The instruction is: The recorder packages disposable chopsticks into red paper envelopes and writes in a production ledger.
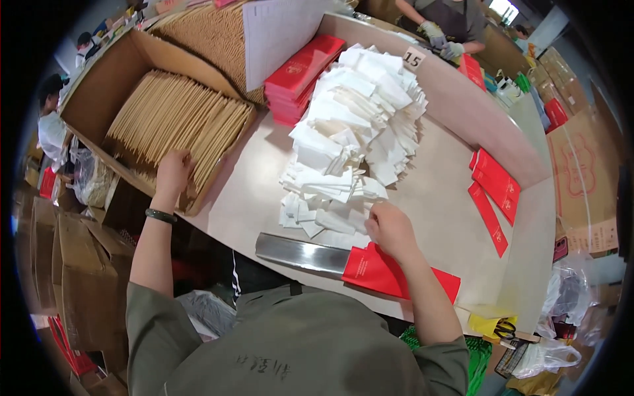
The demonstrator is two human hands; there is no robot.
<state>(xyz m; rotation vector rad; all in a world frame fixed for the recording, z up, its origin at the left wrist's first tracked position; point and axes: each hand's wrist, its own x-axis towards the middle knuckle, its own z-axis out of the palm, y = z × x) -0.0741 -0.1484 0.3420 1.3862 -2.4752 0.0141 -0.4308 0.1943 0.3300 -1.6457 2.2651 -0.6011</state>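
My left hand (174, 177) reaches into the near side of a cardboard box, its fingers curled against a tight row of thin brown strips (178, 115). Whether a strip is between those fingers is hidden. My right hand (391, 228) is closed, just beside the near edge of a heap of white folded paper packets (356, 132); what it pinches, if anything, I cannot make out. Under that wrist lies a red paper sleeve (373, 270). A shiny metal chute (297, 252) lies along the table's near edge, its right end meeting the sleeve's open end.
The cardboard box (92, 99) stands left, with more brown strips (205, 46) behind it. A stack of red sleeves (300, 72) borders the heap, and loose red sleeves (495, 185) lie right. A low partition (489, 112) rims the table. Across it, a gloved person (442, 39) works.
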